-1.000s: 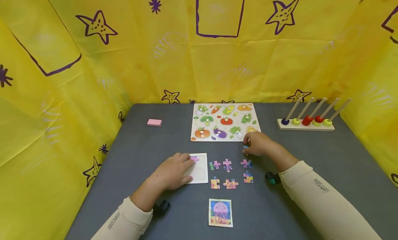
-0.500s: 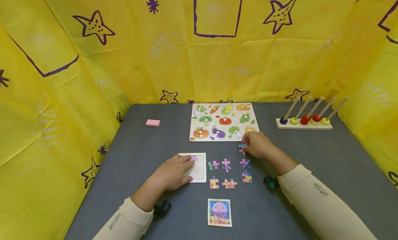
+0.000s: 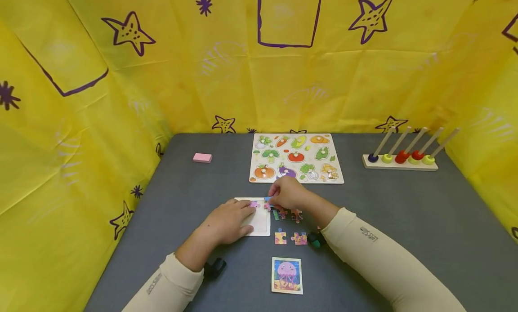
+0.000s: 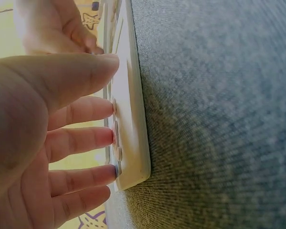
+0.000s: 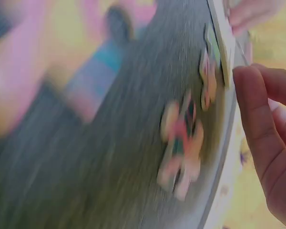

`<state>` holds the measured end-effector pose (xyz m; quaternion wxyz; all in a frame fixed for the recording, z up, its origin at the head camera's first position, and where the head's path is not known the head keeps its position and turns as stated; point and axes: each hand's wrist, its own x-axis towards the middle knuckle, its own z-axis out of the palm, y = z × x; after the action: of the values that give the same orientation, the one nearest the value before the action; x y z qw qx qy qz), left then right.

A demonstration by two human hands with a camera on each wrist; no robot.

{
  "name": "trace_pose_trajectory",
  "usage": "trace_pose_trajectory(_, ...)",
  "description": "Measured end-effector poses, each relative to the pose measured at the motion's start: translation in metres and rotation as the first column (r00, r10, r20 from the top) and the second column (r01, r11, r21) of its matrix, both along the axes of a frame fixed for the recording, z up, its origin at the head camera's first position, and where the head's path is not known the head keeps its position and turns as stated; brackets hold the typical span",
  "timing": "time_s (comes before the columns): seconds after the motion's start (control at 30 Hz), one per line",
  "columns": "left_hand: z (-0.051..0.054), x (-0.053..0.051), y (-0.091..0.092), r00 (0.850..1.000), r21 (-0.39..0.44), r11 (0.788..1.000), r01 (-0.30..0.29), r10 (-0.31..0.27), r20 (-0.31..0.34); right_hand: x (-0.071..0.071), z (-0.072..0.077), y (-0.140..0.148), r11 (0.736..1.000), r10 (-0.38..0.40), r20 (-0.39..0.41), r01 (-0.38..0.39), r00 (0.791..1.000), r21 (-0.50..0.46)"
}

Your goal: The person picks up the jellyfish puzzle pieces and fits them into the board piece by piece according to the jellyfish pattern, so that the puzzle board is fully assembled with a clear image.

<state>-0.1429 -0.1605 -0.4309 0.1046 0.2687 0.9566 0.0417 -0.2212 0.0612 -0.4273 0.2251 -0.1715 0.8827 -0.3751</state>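
My left hand (image 3: 228, 222) lies on the left side of a white puzzle tray (image 3: 259, 227). In the left wrist view its fingers (image 4: 81, 143) are straight, with tips touching thin puzzle pieces (image 4: 117, 138) in the tray. My right hand (image 3: 290, 194) pinches a blue-and-pink jigsaw piece (image 3: 267, 205) at the tray's upper right corner. Whether this piece touches the tray cannot be told. Beside the tray lie loose jigsaw pieces (image 3: 280, 237), some partly covered by my right hand and wrist. A jellyfish picture card (image 3: 287, 276) lies nearest me.
Behind the hands lies a vegetable peg puzzle board (image 3: 296, 157). A pink block (image 3: 202, 158) sits at the back left. On the right stands a wooden peg stacker (image 3: 400, 163) with coloured beads. Yellow cloth (image 3: 226, 87) hangs behind the grey table (image 3: 174, 181).
My right hand has carried the blue-and-pink jigsaw piece from the right of the loose pieces leftward to the tray's corner. My left hand stays on the tray.
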Motion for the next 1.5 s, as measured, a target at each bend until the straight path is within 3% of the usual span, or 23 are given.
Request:
trace_pose_trajectory(0.17, -0.001, 0.000, 0.002, 1.000, 0.015, 1.000, -0.004, 0.004, -0.009, 0.000, -0.004, -0.019, 0.999, -0.002, -0.022, 0.003, 1.000, 0.043)
trace_pose_trajectory(0.37, -0.002, 0.001, 0.004, 0.999, -0.023, 1.000, 0.012, -0.013, -0.043, -0.002, -0.007, -0.027, 0.991, 0.032, -0.088, -0.021, 0.996, 0.131)
trace_pose_trajectory(0.67, -0.003, 0.001, 0.004, 0.998, -0.036, 0.999, 0.015, -0.017, -0.057, -0.006, 0.000, -0.025, 0.965, 0.086, -0.180, -0.038, 0.980, 0.259)
trace_pose_trajectory(0.93, -0.004, -0.001, 0.004, 0.999, -0.011, 1.000, 0.002, -0.002, -0.039, -0.007, -0.002, -0.015, 0.956, 0.145, -0.236, -0.074, 0.961, 0.285)
trace_pose_trajectory(1.27, -0.011, -0.004, -0.008, 1.000, 0.061, 0.998, 0.006, -0.005, -0.014, 0.010, 0.006, 0.014, 0.933, 0.205, -0.137, -0.151, 0.969, 0.325)
trace_pose_trajectory(1.5, -0.006, 0.000, -0.024, 0.996, 0.077, 0.994, -0.083, 0.084, -0.013, 0.021, -0.002, 0.020, 0.929, 0.218, -0.209, -0.138, 0.953, 0.342)
